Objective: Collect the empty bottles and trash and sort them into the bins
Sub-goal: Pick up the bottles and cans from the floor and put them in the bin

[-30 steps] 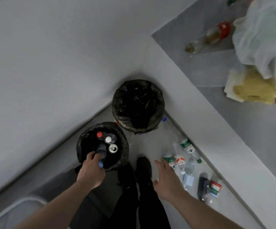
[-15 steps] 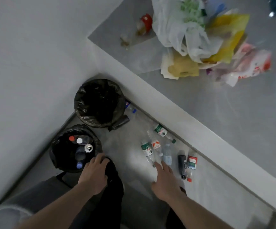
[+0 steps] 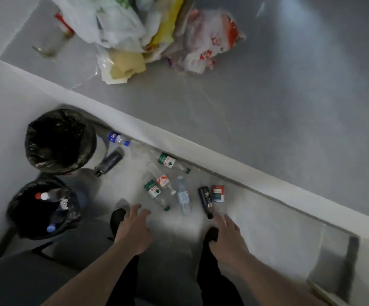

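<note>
Grey floor beside a white ledge; my left hand [image 3: 134, 230] and right hand [image 3: 228, 236] reach down, fingers spread, holding nothing. Just past my right fingertips the dark bottle [image 3: 205, 200] lies flat, cap toward me, body pointing away.

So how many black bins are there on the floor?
2. The far bin stands in the corner, its inside too dark to see. The near bin, just in front of it, already holds bottles.

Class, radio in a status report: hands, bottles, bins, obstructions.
Left hand, right hand open, empty. Clear plastic bottles loose on grey floor. Near black-lined bin holds bottles. Nothing blocking.
</note>
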Tool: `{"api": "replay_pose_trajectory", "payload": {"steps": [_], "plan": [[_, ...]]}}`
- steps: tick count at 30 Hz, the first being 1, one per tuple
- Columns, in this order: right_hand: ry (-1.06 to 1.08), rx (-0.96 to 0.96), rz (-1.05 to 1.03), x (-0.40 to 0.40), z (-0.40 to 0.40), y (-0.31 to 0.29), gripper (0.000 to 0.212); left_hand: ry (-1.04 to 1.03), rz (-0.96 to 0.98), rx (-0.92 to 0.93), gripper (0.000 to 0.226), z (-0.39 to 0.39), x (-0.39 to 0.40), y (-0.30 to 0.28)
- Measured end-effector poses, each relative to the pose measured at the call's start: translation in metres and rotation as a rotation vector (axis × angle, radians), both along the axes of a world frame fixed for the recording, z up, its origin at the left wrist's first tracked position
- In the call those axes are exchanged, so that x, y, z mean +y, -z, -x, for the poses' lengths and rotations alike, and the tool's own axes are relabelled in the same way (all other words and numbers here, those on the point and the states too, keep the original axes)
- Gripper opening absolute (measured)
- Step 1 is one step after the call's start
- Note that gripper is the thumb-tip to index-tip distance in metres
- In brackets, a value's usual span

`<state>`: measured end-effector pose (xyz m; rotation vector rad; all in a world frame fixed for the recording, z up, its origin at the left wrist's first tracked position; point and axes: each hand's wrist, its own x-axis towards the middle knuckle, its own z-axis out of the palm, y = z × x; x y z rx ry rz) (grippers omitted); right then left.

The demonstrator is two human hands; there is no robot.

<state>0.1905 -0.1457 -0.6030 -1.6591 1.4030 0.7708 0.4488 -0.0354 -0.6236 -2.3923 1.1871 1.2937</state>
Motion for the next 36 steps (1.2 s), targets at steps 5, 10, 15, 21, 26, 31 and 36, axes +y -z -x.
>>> {"api": "replay_pose_trajectory", "payload": {"steps": [5, 10, 15, 21, 26, 31, 36], "plan": [[0.061, 0.091, -0.026, -0.019, 0.082, 0.019, 0.080, -0.042, -0.028, 0.144, 0.054, 0.086, -0.037, 0.017], [0.153, 0.093, -0.053, -0.026, 0.105, 0.079, 0.079, 0.052, -0.094, 0.197, 0.059, 0.121, -0.072, 0.084], [0.089, 0.077, -0.122, -0.024, 0.096, 0.185, 0.073, -0.032, -0.174, 0.178, 0.065, 0.117, -0.076, 0.188], [0.064, 0.103, -0.215, -0.024, 0.086, 0.313, 0.073, -0.109, -0.262, 0.182, 0.068, 0.122, -0.054, 0.310], [0.037, 0.128, -0.255, -0.025, 0.093, 0.387, 0.073, -0.261, -0.238, 0.238, 0.071, 0.144, -0.055, 0.363], [0.038, 0.087, -0.308, -0.020, 0.107, 0.413, 0.074, -0.403, -0.117, 0.255, 0.051, 0.152, -0.057, 0.382], [0.060, -0.001, -0.173, -0.018, 0.117, 0.342, 0.055, -0.505, -0.031, 0.227, 0.028, 0.144, -0.037, 0.325]]}}
